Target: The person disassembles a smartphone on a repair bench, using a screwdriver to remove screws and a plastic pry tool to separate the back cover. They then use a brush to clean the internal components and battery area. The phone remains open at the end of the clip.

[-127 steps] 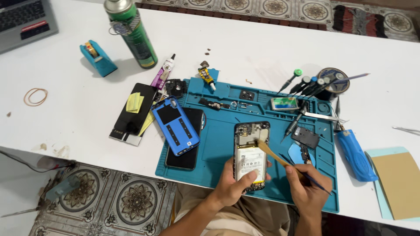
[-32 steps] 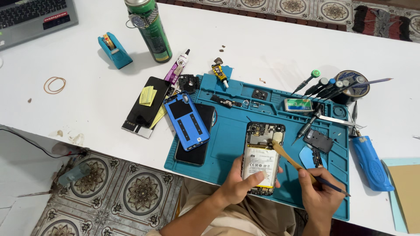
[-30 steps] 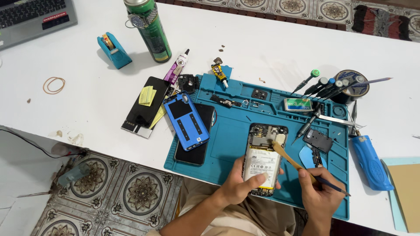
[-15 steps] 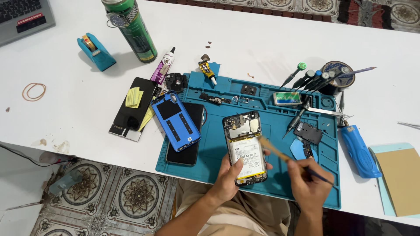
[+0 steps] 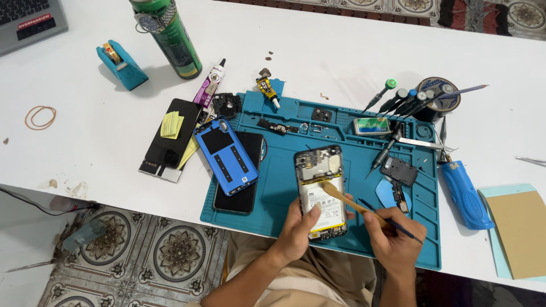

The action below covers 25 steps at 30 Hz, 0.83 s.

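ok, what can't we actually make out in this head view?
- Lower end of the opened black phone with white battery: covered by left hand.
- Brush tip on the wooden-handled brush: too small to tell contact.
- Grey laptop: cut by the top-left edge.
- Dark phone: mostly under the blue back cover.
- Right hand: grip partly hidden by fingers.

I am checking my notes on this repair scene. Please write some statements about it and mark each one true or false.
1. The left hand holds the opened phone. True.
2. The right hand holds a brush over the phone. True.
3. The blue back cover lies on the bare white table. False: it rests on a dark phone.
4. The green spray can stands on the teal mat. False: it stands on the white table.
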Motion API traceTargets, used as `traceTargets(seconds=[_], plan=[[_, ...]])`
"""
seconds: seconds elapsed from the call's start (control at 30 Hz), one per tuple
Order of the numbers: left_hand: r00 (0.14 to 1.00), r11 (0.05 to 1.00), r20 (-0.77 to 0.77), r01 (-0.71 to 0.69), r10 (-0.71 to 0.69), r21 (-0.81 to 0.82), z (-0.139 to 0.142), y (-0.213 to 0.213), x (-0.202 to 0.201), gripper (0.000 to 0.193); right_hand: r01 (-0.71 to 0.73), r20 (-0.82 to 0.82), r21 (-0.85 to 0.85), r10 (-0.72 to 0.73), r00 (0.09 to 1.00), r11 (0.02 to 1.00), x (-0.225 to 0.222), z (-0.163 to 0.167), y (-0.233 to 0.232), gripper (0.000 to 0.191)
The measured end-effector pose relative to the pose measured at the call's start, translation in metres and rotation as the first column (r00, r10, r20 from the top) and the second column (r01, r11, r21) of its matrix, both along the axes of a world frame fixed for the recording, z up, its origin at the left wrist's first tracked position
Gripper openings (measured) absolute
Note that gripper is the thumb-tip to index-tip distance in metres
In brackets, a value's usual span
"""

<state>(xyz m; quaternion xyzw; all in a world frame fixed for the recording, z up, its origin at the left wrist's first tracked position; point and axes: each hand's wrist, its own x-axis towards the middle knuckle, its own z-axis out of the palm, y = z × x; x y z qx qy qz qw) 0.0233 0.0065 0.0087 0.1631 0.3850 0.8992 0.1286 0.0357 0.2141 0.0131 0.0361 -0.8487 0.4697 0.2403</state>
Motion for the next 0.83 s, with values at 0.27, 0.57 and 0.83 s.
traceTargets(seconds=[0.27,0.57,0.83], plan=[[1.000,1.000,0.002,-0.002,0.002,-0.026,0.008,0.002,0.001,0.056,0.071,0.009,-0.089,-0.070,0.997,0.994,0.001,0.005,0.000,0.021],[0.998,0.997,-0.030,0.045,-0.047,-0.064,0.013,0.001,-0.001,0.053,0.059,-0.034,-0.087,-0.063,0.997,0.994,0.000,0.002,0.002,0.020],[0.990,0.986,-0.121,0.049,-0.069,-0.161,-0.008,0.005,0.001,0.055,0.011,-0.017,-0.042,-0.012,1.000,0.999,0.030,0.024,-0.016,0.019]])
